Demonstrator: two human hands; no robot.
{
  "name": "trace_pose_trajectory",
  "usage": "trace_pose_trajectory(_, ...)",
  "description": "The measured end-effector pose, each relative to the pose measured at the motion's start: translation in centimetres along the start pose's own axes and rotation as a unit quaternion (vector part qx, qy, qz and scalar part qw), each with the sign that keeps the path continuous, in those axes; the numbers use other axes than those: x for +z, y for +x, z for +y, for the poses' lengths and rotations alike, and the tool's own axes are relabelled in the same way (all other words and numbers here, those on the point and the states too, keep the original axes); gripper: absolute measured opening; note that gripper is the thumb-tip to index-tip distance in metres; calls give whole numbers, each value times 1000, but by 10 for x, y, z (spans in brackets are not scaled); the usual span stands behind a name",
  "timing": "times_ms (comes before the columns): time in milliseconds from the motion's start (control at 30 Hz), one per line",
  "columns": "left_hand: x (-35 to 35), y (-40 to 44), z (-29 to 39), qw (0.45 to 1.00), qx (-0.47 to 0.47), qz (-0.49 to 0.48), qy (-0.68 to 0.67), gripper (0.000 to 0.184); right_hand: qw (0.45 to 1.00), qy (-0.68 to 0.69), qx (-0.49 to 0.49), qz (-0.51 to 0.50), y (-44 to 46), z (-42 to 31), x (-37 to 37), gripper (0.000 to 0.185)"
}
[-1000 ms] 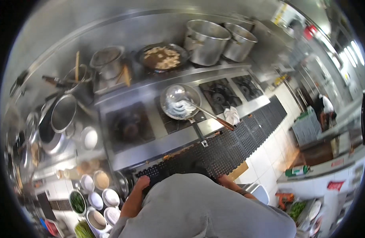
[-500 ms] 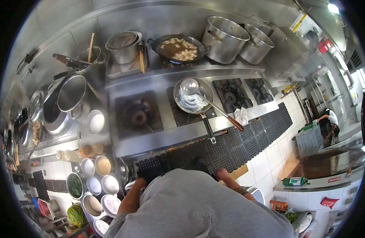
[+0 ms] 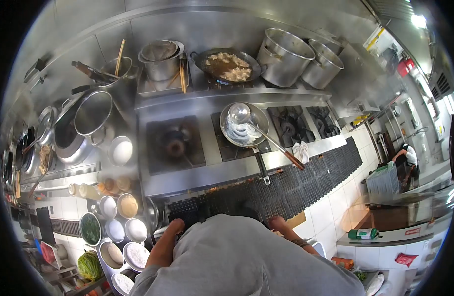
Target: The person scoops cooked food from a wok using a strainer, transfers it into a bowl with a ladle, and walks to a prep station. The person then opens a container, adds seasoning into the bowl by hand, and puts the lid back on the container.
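Note:
My left hand (image 3: pixel 176 227) hangs low beside the grey shirt, close to the black floor mat (image 3: pixel 291 189) in the view. On the other side of the body is my right hand (image 3: pixel 277 223), also low. The fingers of both hands are turned away or too small to make out. Ahead of them, a frying pan (image 3: pixel 256 117) sits on the stove with a white, creamy substance in it. A ladle (image 3: pixel 240 113) rests in that pan, its wooden-ended handle reaching over the stove's front edge. Neither hand touches the pan or the ladle.
Behind the front burners, a wok (image 3: pixel 200 60) holds frying pieces in oil. Two tall pots (image 3: pixel 275 69) stand to its right. A folded cloth (image 3: pixel 300 152) lies on the stove edge. Bowls of powders (image 3: pixel 136 230) line the left side. Another person (image 3: pixel 409 155) bends beside a crate at right.
The whole view has shifted slightly as the head moved. Both hands stay low by the body, and the pan and ladle keep their places on the stove.

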State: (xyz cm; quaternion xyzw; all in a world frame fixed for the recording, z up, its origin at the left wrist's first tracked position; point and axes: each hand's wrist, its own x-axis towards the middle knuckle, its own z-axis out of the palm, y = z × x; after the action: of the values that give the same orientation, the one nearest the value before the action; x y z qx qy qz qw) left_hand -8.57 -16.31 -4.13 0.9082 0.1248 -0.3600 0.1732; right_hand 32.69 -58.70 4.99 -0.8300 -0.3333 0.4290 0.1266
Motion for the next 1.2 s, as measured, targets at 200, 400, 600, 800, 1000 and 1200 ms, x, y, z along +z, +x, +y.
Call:
trace_pose_trajectory(200, -7, -10, -1, 996, 55, 44, 47, 17, 975, 118, 189, 11, -45, -87, -24, 25)
trace_pose_trajectory(400, 3, -7, -11, 998, 35, 4, 46, 15, 970, 147, 184, 57, -42, -88, -8, 26)
trace_pose_trajectory(600, 26, 2, -22, 998, 22, 59, -23, 14, 979, 117, 164, 42, -21, -60, 6, 27)
trace_pose_trajectory(800, 31, 10, -20, 982, -61, 11, -176, 11, 977, 82, 190, 55, -25, -79, -2, 28)
trace_pose_trajectory(1000, 31, 3, -21, 996, 57, 70, -22, 11, 972, 124, 195, 49, -26, -86, -8, 26)
trace_pose_trajectory(1200, 24, -3, -10, 990, -17, 141, 7, 11, 974, 121, 189, 38, -24, -77, -7, 26)
